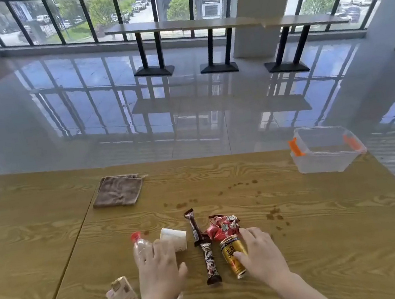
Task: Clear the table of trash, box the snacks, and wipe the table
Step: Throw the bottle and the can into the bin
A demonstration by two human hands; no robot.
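Observation:
On the wooden table (305, 248) lies a clear plastic bottle (141, 248) with a red cap. My left hand (161, 272) is laid over its middle, fingers fairly straight and slightly blurred. A white paper cup (174, 237) lies on its side just beyond my fingertips. Two dark chocolate bars (206, 253) lie end to end. My right hand (263, 253) holds a gold can (230, 253) lying on its side, thumb on top and fingers over its right side. A crumpled red snack wrapper (223, 226) sits behind the can. A small tan packet (122, 297) lies left of my left wrist.
A folded brown cloth (119, 191) lies at the back left. A clear plastic box (328, 157) with orange clips stands open at the table's far right corner. Brown spill spots (275, 214) dot the table between the snacks and the box.

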